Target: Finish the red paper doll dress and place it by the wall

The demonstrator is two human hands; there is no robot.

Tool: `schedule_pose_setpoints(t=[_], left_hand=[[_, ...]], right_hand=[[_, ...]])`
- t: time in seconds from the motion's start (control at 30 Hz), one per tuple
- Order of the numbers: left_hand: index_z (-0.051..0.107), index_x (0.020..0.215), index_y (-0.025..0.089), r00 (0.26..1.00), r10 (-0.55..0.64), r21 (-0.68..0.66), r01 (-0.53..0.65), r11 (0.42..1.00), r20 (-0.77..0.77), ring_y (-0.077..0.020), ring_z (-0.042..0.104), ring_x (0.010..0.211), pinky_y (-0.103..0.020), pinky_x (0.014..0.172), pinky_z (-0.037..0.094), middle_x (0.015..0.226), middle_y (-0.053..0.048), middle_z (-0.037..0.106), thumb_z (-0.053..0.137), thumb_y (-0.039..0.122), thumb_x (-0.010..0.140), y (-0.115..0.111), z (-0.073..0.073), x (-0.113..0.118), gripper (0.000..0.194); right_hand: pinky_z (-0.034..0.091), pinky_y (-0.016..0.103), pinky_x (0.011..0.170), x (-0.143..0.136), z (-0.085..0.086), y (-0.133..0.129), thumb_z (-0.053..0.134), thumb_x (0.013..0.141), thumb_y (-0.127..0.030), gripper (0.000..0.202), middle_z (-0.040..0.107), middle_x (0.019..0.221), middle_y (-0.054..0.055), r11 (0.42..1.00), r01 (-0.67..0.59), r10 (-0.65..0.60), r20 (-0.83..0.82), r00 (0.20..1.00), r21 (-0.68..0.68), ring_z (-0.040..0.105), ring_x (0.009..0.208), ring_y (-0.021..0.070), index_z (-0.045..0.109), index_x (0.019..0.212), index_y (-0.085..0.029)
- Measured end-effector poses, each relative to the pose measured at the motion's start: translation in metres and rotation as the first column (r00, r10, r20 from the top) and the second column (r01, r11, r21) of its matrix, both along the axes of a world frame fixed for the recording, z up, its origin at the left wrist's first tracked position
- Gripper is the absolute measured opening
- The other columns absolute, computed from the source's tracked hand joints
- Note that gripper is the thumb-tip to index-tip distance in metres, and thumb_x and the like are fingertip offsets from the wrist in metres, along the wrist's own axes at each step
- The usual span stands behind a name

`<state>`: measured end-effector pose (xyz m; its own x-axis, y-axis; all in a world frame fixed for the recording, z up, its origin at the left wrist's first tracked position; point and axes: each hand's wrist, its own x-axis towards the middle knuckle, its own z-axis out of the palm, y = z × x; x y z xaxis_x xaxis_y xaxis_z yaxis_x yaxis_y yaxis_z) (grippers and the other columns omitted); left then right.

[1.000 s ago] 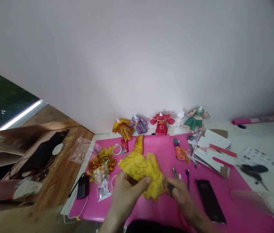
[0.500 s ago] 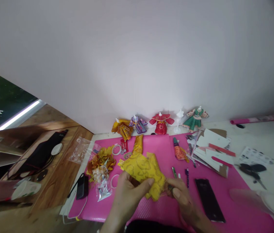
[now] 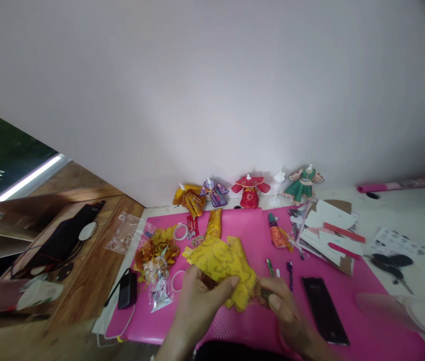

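Between my hands is a piece of yellow patterned fabric (image 3: 231, 265), held above a pink mat (image 3: 182, 321). My left hand (image 3: 204, 296) grips its left and lower part, the thumb lying across the top. At the fabric's right edge, my right hand (image 3: 282, 303) pinches a small dark patterned thing (image 3: 264, 295) whose kind I cannot make out. Just behind the fabric lies a rolled golden cloth (image 3: 214, 224). A heap of orange-gold scraps (image 3: 157, 245) and a clear plastic packet (image 3: 160, 291) rest left of my left hand.
Miniature dressed forms, including a red dress (image 3: 250, 191) and a green dress (image 3: 302, 185), stand along the wall. A phone (image 3: 324, 310) lies at right, near scissors (image 3: 393, 265) and stacked card pieces (image 3: 328, 233). A black case (image 3: 127, 290) sits at the mat's left edge.
Almost nothing differs. My right fingers have shifted very slightly at the fabric's right edge; the fabric and my left hand stay in place.
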<state>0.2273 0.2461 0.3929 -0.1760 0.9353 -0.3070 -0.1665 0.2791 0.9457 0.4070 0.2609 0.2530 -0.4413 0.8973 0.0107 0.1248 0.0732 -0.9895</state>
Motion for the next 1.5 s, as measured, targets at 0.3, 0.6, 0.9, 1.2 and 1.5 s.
schedule_pose_setpoints(t=[0.3,0.6,0.9,1.2,1.5], left_hand=[[0.069,0.088,0.015,1.0,0.004,-0.009,-0.004,1.0,-0.016,-0.0192,0.071,0.068,-0.028,0.064,0.058,0.081,-0.006,0.076,0.078,0.026,0.07,0.0,-0.001,-0.001,0.023],[0.069,0.086,0.014,1.0,0.03,-0.005,-0.03,1.0,-0.002,-0.0201,0.07,0.065,-0.029,0.06,0.057,0.077,-0.006,0.076,0.08,0.029,0.069,0.001,0.004,0.004,0.025],[0.069,0.087,0.015,0.99,0.119,0.008,-0.119,0.993,-0.077,-0.0225,0.072,0.077,-0.031,0.073,0.058,0.083,-0.006,0.077,0.082,0.027,0.065,0.01,-0.004,-0.007,0.028],[0.072,0.083,0.015,0.983,0.055,-0.036,-0.063,0.997,-0.177,-0.0225,0.071,0.075,-0.03,0.071,0.056,0.08,-0.005,0.077,0.08,0.028,0.067,0.012,-0.014,-0.009,0.022],[0.072,0.078,0.013,0.964,0.034,-0.06,-0.052,0.997,-0.264,-0.0201,0.069,0.067,-0.026,0.061,0.054,0.077,-0.006,0.076,0.08,0.03,0.066,0.014,-0.015,-0.012,0.022]], right_hand=[[0.048,0.039,0.071,-0.002,0.001,0.0,0.032,0.09,-0.066,0.055,0.053,0.066,0.003,0.998,-0.049,0.05,-0.013,0.999,0.036,0.051,0.068,0.0218,0.059,0.07,-0.023],[0.051,0.04,0.076,0.002,-0.012,-0.002,0.037,0.09,-0.065,0.054,0.062,0.075,0.006,0.998,-0.054,0.055,-0.011,0.998,0.024,0.059,0.075,0.0245,0.066,0.08,-0.022],[0.047,0.049,0.095,-0.009,-0.009,-0.002,0.043,0.091,-0.061,0.053,0.068,0.116,0.014,0.993,0.08,-0.078,0.024,0.997,-0.09,0.06,0.109,0.0303,0.066,0.116,-0.021],[0.044,0.033,0.059,-0.026,0.022,0.02,0.03,0.092,-0.059,0.056,0.059,0.064,0.003,1.0,-0.01,0.01,-0.004,1.0,0.005,0.053,0.061,0.0199,0.061,0.065,-0.021],[0.049,0.04,0.085,-0.024,-0.006,0.011,0.038,0.091,-0.058,0.053,0.07,0.1,0.011,0.991,0.119,-0.116,0.043,0.992,-0.062,0.061,0.093,0.0257,0.071,0.103,-0.018]])
